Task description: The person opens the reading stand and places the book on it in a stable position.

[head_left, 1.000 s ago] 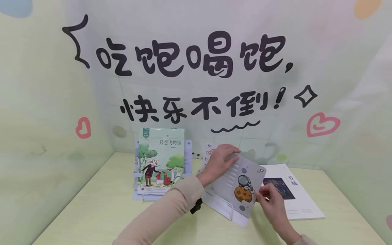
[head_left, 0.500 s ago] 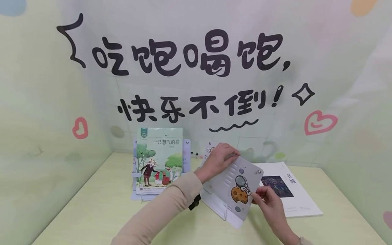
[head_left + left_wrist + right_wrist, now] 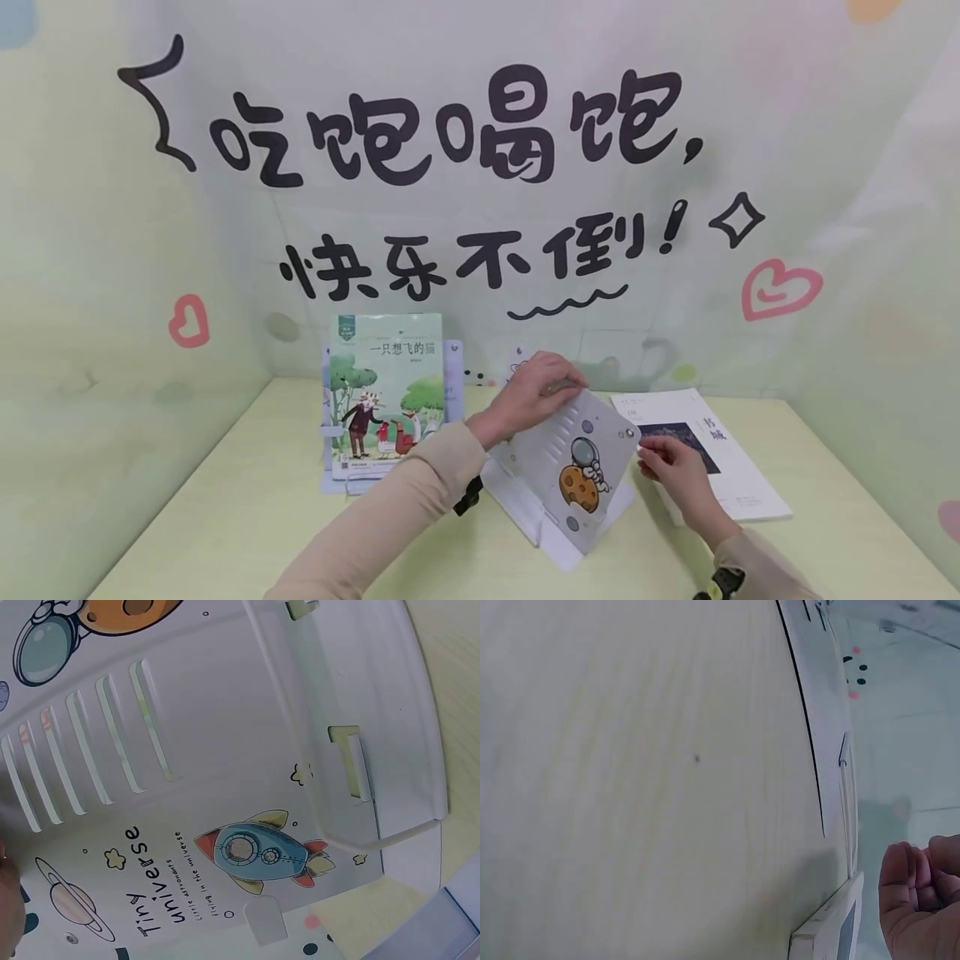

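Observation:
A pale metal book stand [image 3: 555, 446] with an astronaut print is tilted and turned near the middle of the table. My left hand [image 3: 534, 398] grips its top edge, fingers bent over the rim. The left wrist view shows its slotted back plate [image 3: 217, 720], a rocket print and a wire page holder. Close by the stand's upper right corner is my right hand [image 3: 678, 475]. The right wrist view shows that hand [image 3: 922, 900] with its fingers loosely curled, nothing visible between them, apart from the stand's plate.
To the left, a picture book [image 3: 386, 392] stands on another book stand [image 3: 454, 375]. A white magazine [image 3: 738, 462] lies flat on the table [image 3: 247, 517] at the right, partly under my right hand in this view. A printed backdrop [image 3: 480, 208] closes off the back and sides.
My right hand has left the stand's lower right edge and moved up beside its upper right corner. The left hand keeps its grip. The stand has turned slightly, and the head view has shifted.

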The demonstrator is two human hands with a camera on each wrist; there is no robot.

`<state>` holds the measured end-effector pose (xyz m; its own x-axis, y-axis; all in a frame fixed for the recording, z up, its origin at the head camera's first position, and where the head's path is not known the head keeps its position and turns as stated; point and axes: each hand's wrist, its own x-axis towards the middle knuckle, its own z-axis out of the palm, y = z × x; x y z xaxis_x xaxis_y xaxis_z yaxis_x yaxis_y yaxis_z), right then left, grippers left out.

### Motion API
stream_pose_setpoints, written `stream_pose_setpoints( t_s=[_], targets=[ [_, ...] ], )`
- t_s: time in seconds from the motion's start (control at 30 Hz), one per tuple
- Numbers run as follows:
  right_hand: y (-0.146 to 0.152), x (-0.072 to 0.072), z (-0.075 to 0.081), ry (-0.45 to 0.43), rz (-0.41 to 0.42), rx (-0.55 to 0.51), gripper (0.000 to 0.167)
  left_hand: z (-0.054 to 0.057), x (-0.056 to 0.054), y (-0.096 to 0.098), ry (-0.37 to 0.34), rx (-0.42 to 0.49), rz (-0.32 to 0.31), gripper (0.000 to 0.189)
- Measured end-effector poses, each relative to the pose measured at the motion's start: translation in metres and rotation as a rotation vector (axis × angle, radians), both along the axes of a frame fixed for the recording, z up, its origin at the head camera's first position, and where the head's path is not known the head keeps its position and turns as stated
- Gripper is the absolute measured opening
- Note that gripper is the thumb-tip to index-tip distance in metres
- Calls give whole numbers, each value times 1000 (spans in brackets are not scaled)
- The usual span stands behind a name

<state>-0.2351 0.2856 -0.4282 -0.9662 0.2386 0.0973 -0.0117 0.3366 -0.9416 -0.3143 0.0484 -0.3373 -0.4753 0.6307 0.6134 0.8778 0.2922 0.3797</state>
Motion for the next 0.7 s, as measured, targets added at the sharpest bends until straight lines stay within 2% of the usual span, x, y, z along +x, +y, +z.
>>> stream_pose_setpoints(
  t_s=[0.2,0.37,0.5,0.7],
  targets=[
    [10,-24,0,-76,58,182,22,1,3,-4,1,2,-19,12],
    [11,-43,0,-125,61,302,20,0,2,-8,19,2,-34,12],
    [9,-58,-2,-104,77,385,16,0,3,-12,26,11,-53,12],
    [3,-68,-4,-54,81,601,9,2,5,-15,26,20,-81,12]
  ],
)
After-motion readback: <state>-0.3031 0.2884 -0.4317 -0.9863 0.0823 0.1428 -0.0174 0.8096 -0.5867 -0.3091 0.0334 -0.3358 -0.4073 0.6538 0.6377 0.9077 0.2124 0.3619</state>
